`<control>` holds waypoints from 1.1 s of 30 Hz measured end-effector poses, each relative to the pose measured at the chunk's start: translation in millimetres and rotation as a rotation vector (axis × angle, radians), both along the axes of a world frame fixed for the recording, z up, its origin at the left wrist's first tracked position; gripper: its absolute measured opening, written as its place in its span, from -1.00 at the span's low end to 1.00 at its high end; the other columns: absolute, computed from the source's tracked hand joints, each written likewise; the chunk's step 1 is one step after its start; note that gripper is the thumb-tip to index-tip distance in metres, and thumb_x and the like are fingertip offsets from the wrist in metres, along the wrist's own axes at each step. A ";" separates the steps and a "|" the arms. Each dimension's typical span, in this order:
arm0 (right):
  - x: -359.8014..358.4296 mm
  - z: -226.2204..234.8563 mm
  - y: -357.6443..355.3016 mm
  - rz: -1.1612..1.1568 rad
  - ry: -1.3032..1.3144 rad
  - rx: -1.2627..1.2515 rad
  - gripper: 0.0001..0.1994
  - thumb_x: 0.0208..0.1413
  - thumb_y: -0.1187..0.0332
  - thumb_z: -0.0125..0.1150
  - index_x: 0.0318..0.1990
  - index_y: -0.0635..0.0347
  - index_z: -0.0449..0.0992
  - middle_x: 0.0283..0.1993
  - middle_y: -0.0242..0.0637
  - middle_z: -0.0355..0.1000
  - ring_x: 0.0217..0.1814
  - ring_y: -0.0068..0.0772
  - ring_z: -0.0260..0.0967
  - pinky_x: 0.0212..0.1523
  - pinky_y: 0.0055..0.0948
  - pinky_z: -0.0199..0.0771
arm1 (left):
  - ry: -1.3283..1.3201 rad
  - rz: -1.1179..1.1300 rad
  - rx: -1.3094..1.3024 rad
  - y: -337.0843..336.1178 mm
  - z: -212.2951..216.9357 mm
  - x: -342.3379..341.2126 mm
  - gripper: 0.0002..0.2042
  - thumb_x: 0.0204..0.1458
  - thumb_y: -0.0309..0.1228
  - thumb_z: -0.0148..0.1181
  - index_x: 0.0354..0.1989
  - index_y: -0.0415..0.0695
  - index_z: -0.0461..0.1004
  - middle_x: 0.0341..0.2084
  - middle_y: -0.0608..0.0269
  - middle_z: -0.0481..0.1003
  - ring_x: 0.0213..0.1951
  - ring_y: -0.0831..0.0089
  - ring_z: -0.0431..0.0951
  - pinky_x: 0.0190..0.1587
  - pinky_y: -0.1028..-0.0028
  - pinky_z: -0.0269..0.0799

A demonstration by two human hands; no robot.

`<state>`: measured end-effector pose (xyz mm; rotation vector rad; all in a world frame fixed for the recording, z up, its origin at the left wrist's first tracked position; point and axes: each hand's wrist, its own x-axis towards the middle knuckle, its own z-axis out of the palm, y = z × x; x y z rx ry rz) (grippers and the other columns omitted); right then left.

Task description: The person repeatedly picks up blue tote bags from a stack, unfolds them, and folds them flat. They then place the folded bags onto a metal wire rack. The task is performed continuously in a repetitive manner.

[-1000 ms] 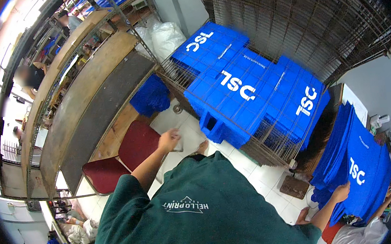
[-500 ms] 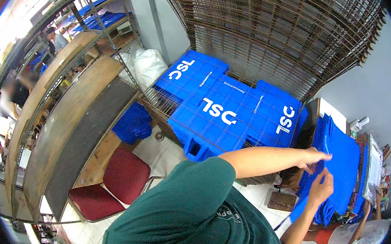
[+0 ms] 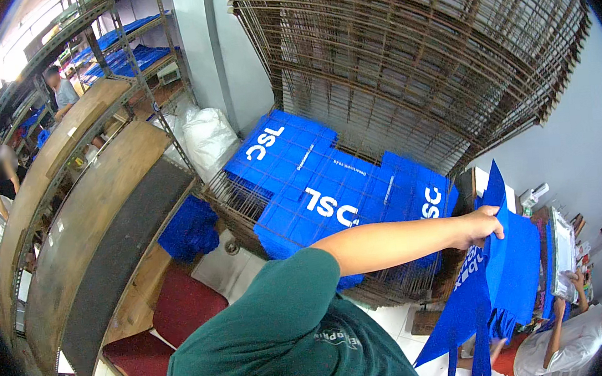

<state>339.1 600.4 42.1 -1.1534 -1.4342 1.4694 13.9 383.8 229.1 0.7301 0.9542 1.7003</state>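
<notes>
My left hand (image 3: 485, 225), at the end of a bare arm stretched to the right, is closed on the upper part of a blue cloth bag (image 3: 463, 317). The bag hangs at a slant, with white print on its side and strap-like strips trailing at the bottom. Behind it lies a pile of blue cloth bags (image 3: 526, 261). My right hand cannot be made out; the hanging bag covers the area where it was.
Blue bags with white print (image 3: 331, 200) lie on wire racks, below raised wire racks (image 3: 404, 57). At right a co-worker (image 3: 572, 340) handles a pale-topped frame (image 3: 564, 247). Red chairs (image 3: 182, 306), a wooden shelf (image 3: 99, 177) and a white sack (image 3: 207, 139) stand to the left.
My left hand has taken hold of a blue bag and lifted it off the pile. My right hand, visible before near the left, has gone out of sight. The view has shifted slightly.
</notes>
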 end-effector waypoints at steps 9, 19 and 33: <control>-89.6 -180.5 -116.3 0.718 0.584 -0.662 -0.44 0.03 0.26 0.05 0.23 0.01 0.09 0.02 -0.17 0.27 -0.04 -0.29 0.27 -0.20 -0.39 0.38 | -0.043 0.087 0.139 -176.4 32.1 -76.0 -0.47 -0.16 -0.60 0.07 0.08 -0.11 0.19 -0.24 0.18 0.44 -0.24 0.38 0.49 -0.16 0.37 0.44; -229.5 77.8 -194.8 0.845 0.098 0.320 -0.17 -0.46 0.37 0.10 0.20 0.26 0.11 0.23 -0.18 0.08 0.27 -0.27 0.01 0.23 -0.37 0.03 | 0.095 0.251 -0.006 -337.5 -13.5 -175.7 -0.21 -0.18 -0.59 0.10 0.28 -0.07 -0.14 -0.22 0.02 0.42 -0.25 0.30 0.49 -0.19 0.30 0.45; -340.2 -10.1 -256.7 0.844 0.097 0.204 -0.44 -0.30 0.71 0.07 0.03 0.29 0.29 0.09 -0.18 0.23 0.13 -0.38 0.16 0.14 -0.46 0.13 | 0.130 0.601 -0.122 -475.6 -115.4 -196.7 -0.23 -0.19 -0.64 0.10 0.27 -0.11 -0.07 0.12 0.17 0.21 0.10 0.35 0.26 0.14 0.38 0.15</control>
